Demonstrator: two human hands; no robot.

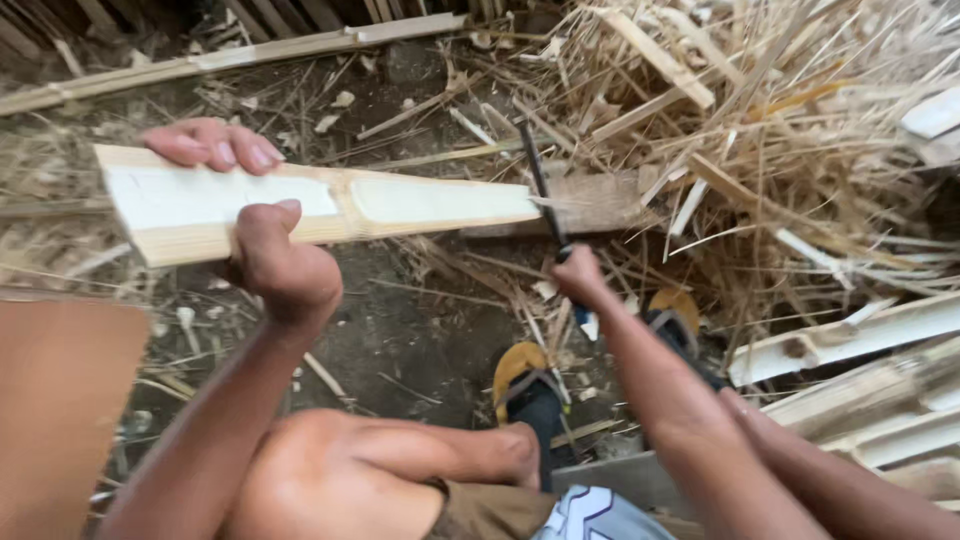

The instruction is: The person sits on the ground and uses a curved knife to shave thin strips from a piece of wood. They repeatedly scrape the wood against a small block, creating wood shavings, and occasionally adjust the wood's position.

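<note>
My left hand [262,232] grips a split length of pale bamboo [330,205] near its broad cut end, thumb on the inner face and fingers curled over the far edge. The piece lies almost level, pointing right. My right hand [580,277] is closed on the handle of a dark, narrow knife [540,190]. The blade stands nearly upright with its edge at the bamboo's far end, where that end rests on a weathered wooden block [600,200].
Dry bamboo strips and shavings [760,110] pile up at the upper right. Split bamboo slats [860,340] lie at the right. My feet in yellow sandals [520,375] rest on bare dirt. A long bamboo pole [230,55] crosses the top.
</note>
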